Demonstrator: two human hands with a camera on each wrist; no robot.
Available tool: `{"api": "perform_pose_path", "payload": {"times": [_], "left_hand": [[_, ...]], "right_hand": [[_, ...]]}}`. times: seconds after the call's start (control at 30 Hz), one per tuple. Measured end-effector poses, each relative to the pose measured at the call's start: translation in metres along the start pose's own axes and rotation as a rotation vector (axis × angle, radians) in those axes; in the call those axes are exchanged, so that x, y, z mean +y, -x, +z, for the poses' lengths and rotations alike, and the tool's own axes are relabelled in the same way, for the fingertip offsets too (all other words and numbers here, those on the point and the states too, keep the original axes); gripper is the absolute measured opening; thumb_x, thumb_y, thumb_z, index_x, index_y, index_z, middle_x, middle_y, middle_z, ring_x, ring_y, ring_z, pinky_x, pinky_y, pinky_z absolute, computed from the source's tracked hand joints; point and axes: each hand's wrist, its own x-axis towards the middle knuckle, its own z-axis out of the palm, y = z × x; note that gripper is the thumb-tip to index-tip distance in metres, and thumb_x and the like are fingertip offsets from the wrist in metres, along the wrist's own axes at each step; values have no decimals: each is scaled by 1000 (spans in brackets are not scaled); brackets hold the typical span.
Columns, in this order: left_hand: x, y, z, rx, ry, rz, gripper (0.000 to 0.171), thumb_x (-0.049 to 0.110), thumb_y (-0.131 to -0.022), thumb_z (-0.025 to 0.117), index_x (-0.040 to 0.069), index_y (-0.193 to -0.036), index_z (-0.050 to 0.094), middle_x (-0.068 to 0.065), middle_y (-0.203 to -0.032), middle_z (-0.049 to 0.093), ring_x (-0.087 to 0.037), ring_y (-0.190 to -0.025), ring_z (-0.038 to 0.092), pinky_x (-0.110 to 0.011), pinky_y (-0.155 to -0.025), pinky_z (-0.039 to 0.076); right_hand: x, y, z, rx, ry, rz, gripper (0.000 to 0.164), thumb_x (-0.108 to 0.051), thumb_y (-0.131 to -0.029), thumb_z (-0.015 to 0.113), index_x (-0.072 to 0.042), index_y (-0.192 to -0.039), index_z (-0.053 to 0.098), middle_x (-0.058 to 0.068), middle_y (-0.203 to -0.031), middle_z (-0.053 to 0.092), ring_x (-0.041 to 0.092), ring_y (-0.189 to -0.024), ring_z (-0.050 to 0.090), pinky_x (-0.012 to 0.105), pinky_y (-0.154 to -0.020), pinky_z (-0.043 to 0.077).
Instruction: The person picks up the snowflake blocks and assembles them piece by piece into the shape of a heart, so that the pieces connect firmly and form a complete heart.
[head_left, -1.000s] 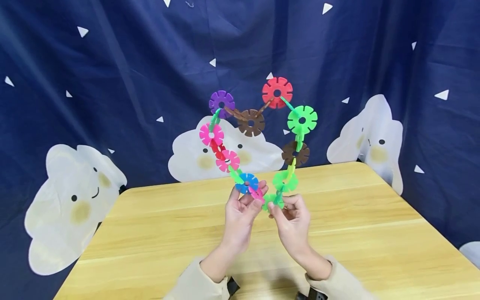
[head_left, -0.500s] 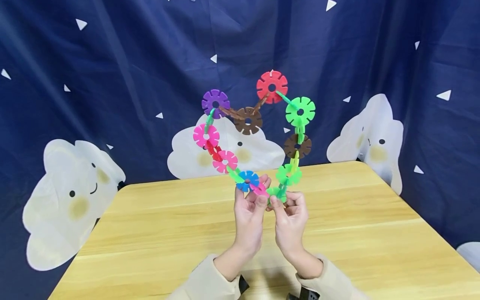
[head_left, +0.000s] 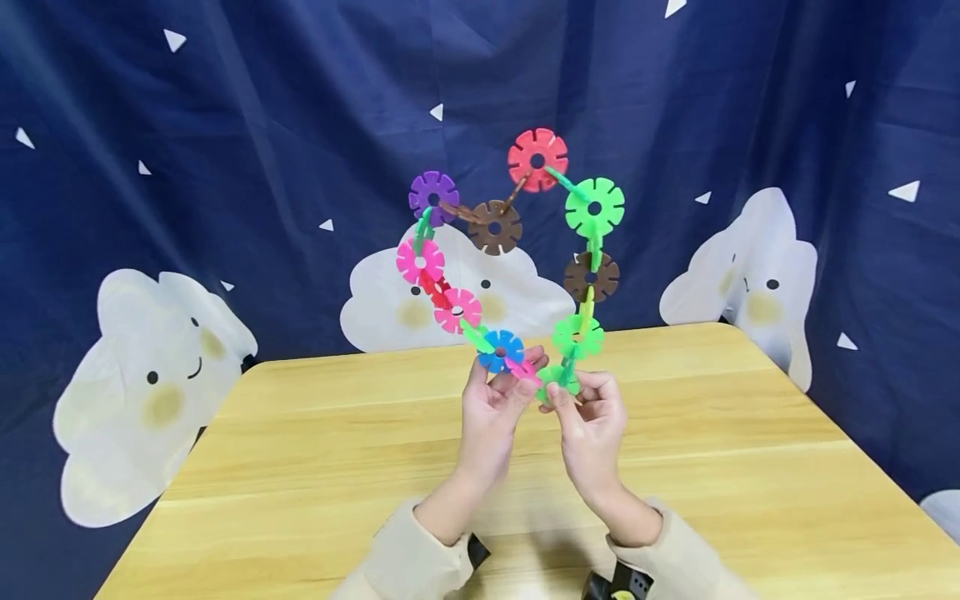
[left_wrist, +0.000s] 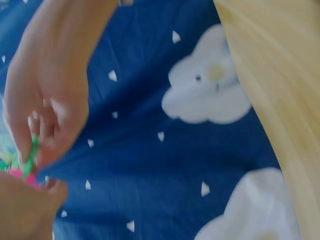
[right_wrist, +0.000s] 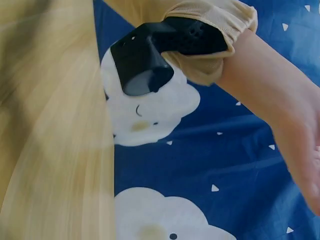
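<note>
A heart-shaped loop of slotted plastic snowflake discs [head_left: 594, 207] stands upright above the table. Its colours include a purple disc [head_left: 433, 198], a red disc [head_left: 537, 159], a blue disc [head_left: 500, 351] and brown ones. At its lower tip, my left hand [head_left: 489, 425] pinches a pink disc [head_left: 522, 371], thumb in front and fingers behind. Right beside it, my right hand [head_left: 594, 429] pinches a green disc [head_left: 553, 385] between thumb and curled fingers. Both hands are close together. In the left wrist view, a green disc [left_wrist: 33, 155] shows between the two hands.
The wooden table [head_left: 337, 450] spreads below the hands. A dark blue curtain [head_left: 300, 125] with white clouds and small triangles hangs behind and at both sides. A black wrist camera [right_wrist: 145, 65] is strapped at a beige sleeve.
The loop has risen a little in the head view, and the hands shifted slightly, right then partly back. Both grips stay at its lower tip.
</note>
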Motion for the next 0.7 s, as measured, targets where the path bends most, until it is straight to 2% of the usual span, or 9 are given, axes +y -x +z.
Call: {"api": "perform_pose_path", "payload": {"times": [0.1,0.17,0.37,0.5,0.6,0.7], "left_hand": [[8,-4,-10,-30,-41,-73,68,42,-73,70,1,-121,44,-15,-116,61,-21,-106,60,-36,-94,43],[14,-7,-15,-47,-73,-123,66,40,-74,71,-2,-119,47,-17,-115,61,-20,-103,61,-36,-93,43],[31,-14,-21,-96,-166,-254,34,7,-83,65,-5,-113,53,-16,-112,63,-21,-104,61,-34,-93,44],[34,-15,-22,-107,-196,-292,34,1,-83,63,-8,-114,54,-18,-115,61,-23,-105,60,-34,-93,44],[34,-14,-22,-113,-209,-305,39,6,-80,68,-7,-115,54,-20,-118,59,-25,-106,59,-34,-92,45],[33,-12,-21,-112,-200,-289,45,12,-78,72,-7,-114,53,-24,-119,56,-27,-106,59,-34,-90,46]], "right_hand": [[-1,-1,-4,-34,46,21,19,8,-83,58,-7,-94,52,-5,-81,67,4,-65,62,18,-57,51],[-1,-2,-6,-54,56,27,20,11,-82,57,-5,-93,52,-4,-81,67,4,-66,62,18,-57,51],[-2,-4,-10,-87,80,18,21,19,-79,53,2,-90,51,-4,-81,67,4,-65,62,18,-58,51],[-2,-5,-10,-95,91,4,16,19,-80,53,7,-90,49,-4,-81,67,4,-65,61,17,-59,51],[-2,-4,-10,-102,94,-10,18,19,-80,53,6,-93,51,-5,-81,67,4,-65,61,18,-59,51],[-1,-4,-10,-106,82,-19,25,19,-80,52,3,-98,54,-5,-81,66,5,-66,61,18,-60,51]]}}
